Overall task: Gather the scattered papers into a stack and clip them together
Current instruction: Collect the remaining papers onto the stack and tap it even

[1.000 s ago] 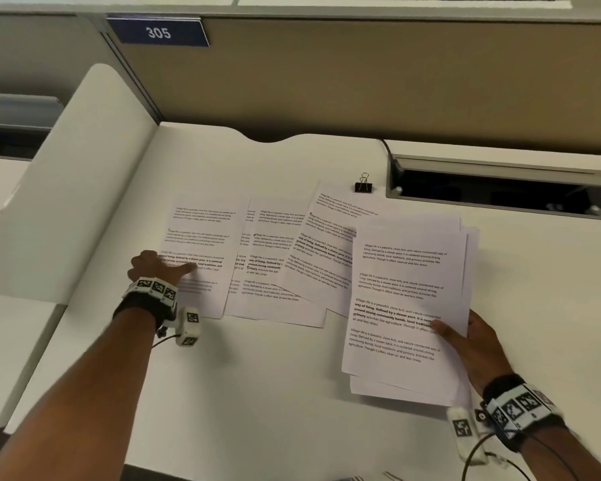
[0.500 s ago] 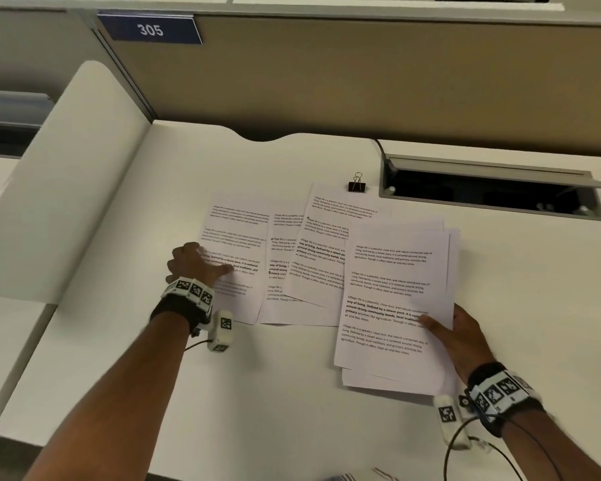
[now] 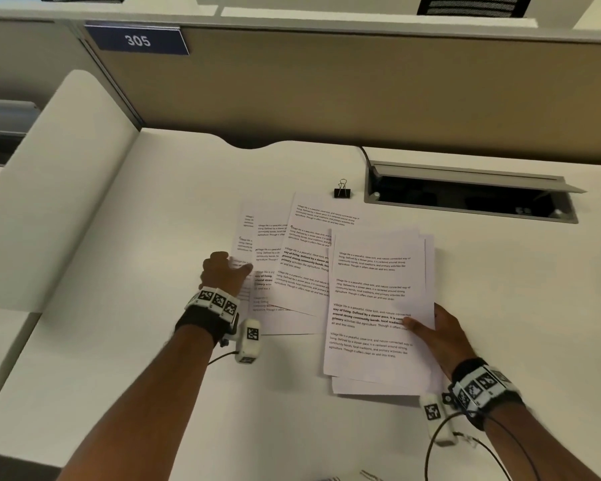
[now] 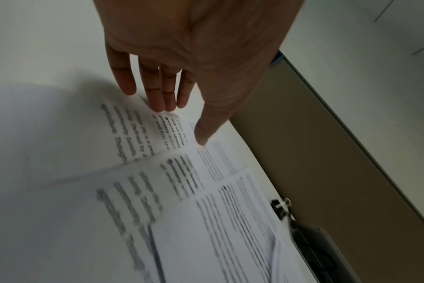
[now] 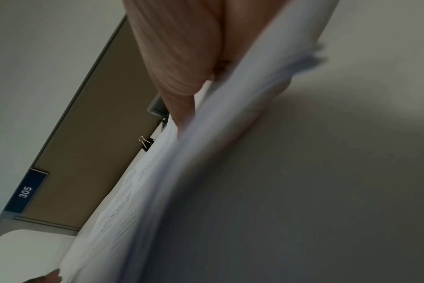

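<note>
Several printed sheets lie on the white desk (image 3: 146,359). My right hand (image 3: 420,324) pinches the right edge of a gathered paper stack (image 3: 375,300), thumb on top and fingers beneath; the right wrist view shows the stack (image 5: 206,172) edge-on and lifted slightly. To its left, loose sheets (image 3: 302,269) overlap in a fan. My left hand (image 3: 235,265) presses on the leftmost sheet (image 3: 243,241) with straight fingers (image 4: 157,95) and the thumb laid on the paper. A black binder clip (image 3: 342,192) stands just behind the papers, untouched, and shows in the wrist views (image 4: 280,206) (image 5: 145,142).
An open grey cable box (image 3: 465,199) is sunk into the desk at the back right. A tan partition (image 3: 327,92) with a blue "305" label (image 3: 137,39) closes the back. A white side panel (image 3: 49,210) borders the left.
My left hand has slid the leftmost sheets to the right, so they now overlap the middle sheets much more. The right hand still holds its stack in about the same place.
</note>
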Demonstrator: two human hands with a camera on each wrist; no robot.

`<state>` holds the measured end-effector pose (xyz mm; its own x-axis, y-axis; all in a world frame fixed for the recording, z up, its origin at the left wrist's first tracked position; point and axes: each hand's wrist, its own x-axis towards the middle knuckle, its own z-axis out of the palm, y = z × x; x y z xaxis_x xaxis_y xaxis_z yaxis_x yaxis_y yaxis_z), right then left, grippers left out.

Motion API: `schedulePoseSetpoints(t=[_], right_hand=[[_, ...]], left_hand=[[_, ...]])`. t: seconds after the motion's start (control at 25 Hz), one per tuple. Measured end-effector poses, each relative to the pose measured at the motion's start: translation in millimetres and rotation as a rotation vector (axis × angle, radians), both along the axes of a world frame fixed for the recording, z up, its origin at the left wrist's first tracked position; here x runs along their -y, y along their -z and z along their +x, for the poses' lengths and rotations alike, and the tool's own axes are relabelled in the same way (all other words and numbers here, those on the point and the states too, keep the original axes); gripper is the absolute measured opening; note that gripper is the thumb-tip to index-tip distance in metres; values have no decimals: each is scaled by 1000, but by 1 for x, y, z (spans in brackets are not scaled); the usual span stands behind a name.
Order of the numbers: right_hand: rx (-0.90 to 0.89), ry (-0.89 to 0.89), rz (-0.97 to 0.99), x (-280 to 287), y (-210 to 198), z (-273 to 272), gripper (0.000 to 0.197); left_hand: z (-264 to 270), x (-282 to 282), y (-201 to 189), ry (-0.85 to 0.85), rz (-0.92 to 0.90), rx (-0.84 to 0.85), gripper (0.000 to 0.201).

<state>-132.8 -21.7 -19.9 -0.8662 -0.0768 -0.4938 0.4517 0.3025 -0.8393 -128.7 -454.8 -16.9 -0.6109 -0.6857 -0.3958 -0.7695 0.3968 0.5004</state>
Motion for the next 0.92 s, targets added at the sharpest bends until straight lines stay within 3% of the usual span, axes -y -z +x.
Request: schedulePoseSetpoints(t=[0.6, 0.64, 0.76, 0.92], right_hand=[[7, -38, 39, 2, 0, 2, 48], [3, -36, 39, 1, 0, 2, 48], [4, -25, 26, 2, 1, 2, 47], [-4, -19, 15, 2, 4, 2, 46]], left_hand=[[-21, -74, -5, 31, 264, -9, 78], [-21, -76, -7, 39, 272, -9, 75], [-27, -78, -11, 51, 344, 1, 41], [-31, -81, -16, 58, 403, 5, 31]])
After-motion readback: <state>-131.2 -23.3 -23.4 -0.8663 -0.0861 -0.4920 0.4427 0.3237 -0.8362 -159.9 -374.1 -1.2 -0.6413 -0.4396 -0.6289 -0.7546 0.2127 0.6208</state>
